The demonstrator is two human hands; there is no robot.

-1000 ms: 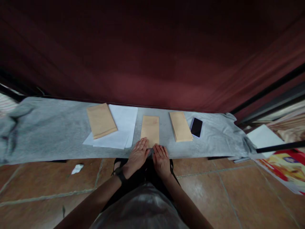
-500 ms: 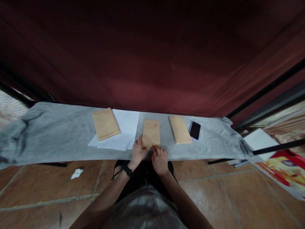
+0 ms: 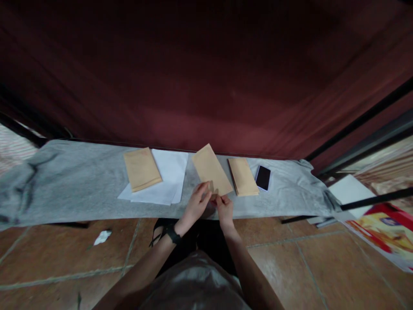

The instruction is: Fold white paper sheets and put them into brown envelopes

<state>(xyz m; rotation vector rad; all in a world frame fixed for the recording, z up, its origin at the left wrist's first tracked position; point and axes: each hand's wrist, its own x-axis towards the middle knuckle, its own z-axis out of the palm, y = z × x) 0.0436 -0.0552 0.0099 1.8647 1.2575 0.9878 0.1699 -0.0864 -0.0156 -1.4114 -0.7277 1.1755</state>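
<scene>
A brown envelope [image 3: 211, 168] is lifted off the grey cloth [image 3: 74, 181] and tilted, its far end pointing up and left. Both hands pinch its near end: my left hand [image 3: 198, 202], with a black band on the wrist, and my right hand [image 3: 224, 207]. A stack of brown envelopes [image 3: 242, 175] lies just to the right of it. Another brown stack [image 3: 142, 168] rests on white sheets [image 3: 167, 178] to the left.
A black phone [image 3: 263, 177] lies right of the envelope stack. A dark red curtain [image 3: 206, 77] hangs behind the cloth. Tiled floor [image 3: 306, 262] is below, with a paper scrap [image 3: 102, 237] on it. White paper [image 3: 350, 189] and a colourful printed sheet [image 3: 387, 228] sit at the right.
The middle envelope lay flat under my two flat hands. Both hands have since gripped its near end and raised it, turning it towards the right stack.
</scene>
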